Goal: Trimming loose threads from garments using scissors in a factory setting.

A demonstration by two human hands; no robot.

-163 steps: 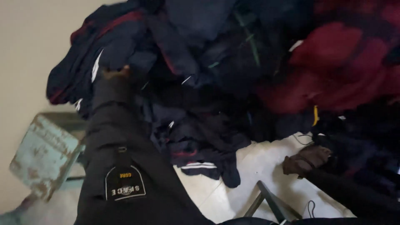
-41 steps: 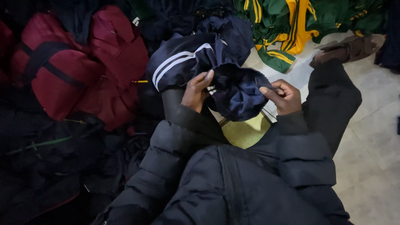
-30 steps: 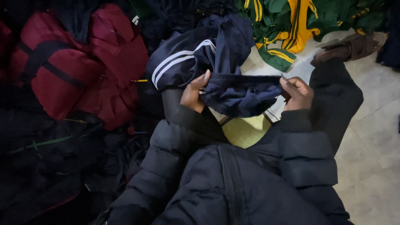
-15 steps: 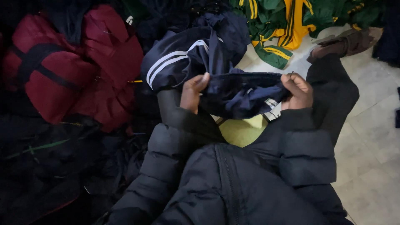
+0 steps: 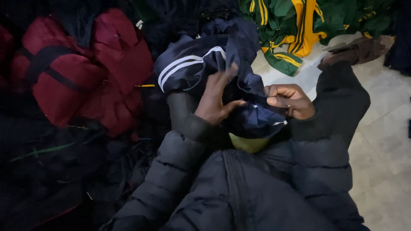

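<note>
A dark navy garment (image 5: pixel 252 117) is bunched between both hands in front of my chest. My left hand (image 5: pixel 216 100) grips its near-left edge with fingers raised against the cloth. My right hand (image 5: pixel 289 100) pinches the garment's right edge. A navy jacket with white stripes (image 5: pixel 188 66) lies just behind the hands, touching the held cloth. Under the garment shows a yellow-green piece of fabric (image 5: pixel 248 143). Both arms wear a dark puffer coat (image 5: pixel 239 188).
A red and black jacket (image 5: pixel 81 72) lies at the left on a heap of dark clothes (image 5: pixel 55 171). Green and yellow garments (image 5: pixel 295 30) are piled at the top right. A brown cloth (image 5: pixel 357 51) rests on the pale tiled floor (image 5: pixel 381 141) at right.
The hands held the navy garment stretched out flat between them; now they have come closer together and the cloth is bunched up. The much earlier view showed a different clothes pile.
</note>
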